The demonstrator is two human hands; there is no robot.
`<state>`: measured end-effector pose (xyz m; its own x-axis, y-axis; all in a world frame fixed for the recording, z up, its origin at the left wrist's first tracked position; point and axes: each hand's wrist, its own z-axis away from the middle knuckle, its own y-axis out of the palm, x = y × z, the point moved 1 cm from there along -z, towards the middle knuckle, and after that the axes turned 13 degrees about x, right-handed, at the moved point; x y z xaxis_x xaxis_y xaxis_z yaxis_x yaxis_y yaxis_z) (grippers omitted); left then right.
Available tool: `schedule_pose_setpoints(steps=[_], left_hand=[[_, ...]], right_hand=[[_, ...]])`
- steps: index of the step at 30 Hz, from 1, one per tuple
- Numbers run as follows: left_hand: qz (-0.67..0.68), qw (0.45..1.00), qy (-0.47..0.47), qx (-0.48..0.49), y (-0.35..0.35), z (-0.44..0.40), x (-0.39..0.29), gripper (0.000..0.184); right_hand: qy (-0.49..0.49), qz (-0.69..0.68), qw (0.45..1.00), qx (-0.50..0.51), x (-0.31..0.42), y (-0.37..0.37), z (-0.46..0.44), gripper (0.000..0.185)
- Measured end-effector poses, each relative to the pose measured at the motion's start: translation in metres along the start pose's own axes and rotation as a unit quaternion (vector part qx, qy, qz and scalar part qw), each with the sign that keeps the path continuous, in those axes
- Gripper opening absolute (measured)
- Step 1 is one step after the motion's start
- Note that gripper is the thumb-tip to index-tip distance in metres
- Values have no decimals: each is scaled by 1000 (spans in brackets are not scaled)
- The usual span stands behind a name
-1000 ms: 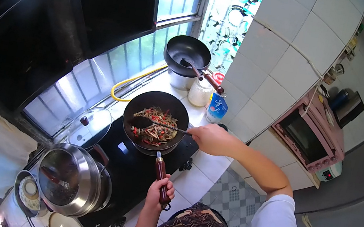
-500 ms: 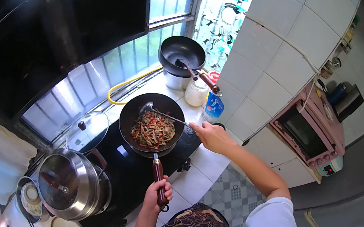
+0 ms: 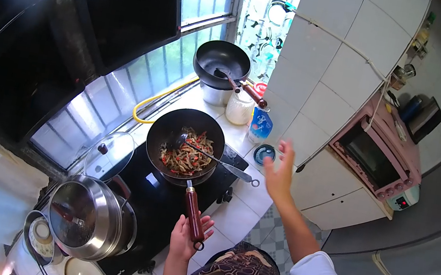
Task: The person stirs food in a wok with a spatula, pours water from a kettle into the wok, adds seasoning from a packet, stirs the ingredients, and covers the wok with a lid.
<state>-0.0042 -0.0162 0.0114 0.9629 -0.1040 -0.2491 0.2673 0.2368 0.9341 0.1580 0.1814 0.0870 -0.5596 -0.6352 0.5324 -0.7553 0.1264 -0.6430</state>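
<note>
A black wok (image 3: 159, 127) sits on the black stove, holding cooked strips mixed with red pieces (image 3: 184, 162). A metal ladle (image 3: 235, 171) rests in it, its bowl among the food and its handle lying over the right rim. My left hand (image 3: 186, 237) is open at the wok's reddish-brown handle (image 3: 192, 208), fingers loosened and stretched behind it. To the right of the ladle, my right hand (image 3: 279, 176) is raised and open with fingers apart, holding nothing. A round dark-blue lidded container (image 3: 264, 155) stands on the counter just left of that hand.
Behind the wok are a second black pan (image 3: 222, 62), a glass jar (image 3: 239, 108) and a blue-and-white pouch (image 3: 260, 124). A large steel steamer pot (image 3: 81, 219) and a glass lid (image 3: 109, 157) are at left. A pink oven (image 3: 375, 154) stands at right.
My right hand has let go of the ladle and moved right, leaving the ladle propped in the wok. My left hand has loosened from around the wok handle.
</note>
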Motion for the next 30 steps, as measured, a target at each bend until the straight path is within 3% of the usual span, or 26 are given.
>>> schedule_pose_setpoints(steps=[1,2,4,5,11,17,19,22,30], left_hand=[[-6,1000,3,-2,-1,3,0,34],[-8,1000,4,-4,-4,4,1,34],[-69,996,-8,-53,-19,6,5,29],[-70,996,-7,-53,-28,7,8,29],[-50,993,1,-106,-33,18,19,24],[-69,992,34,-102,-34,23,29,22],[-201,965,140,-97,-34,20,30,22],[-255,942,198,-87,-23,17,27,23],[-331,930,146,-59,19,10,15,41]], right_hand=[[76,-98,989,-84,-3,-6,4,45],[76,-100,988,-84,-10,-9,13,45],[152,-170,973,-34,-30,-4,43,18],[192,-208,958,-35,-30,2,57,14],[328,-363,872,-33,-13,37,126,20],[302,-381,873,-35,9,34,130,12],[294,-385,874,-26,15,28,131,5],[275,-367,888,-34,17,24,142,6],[285,-381,878,-53,1,8,174,7]])
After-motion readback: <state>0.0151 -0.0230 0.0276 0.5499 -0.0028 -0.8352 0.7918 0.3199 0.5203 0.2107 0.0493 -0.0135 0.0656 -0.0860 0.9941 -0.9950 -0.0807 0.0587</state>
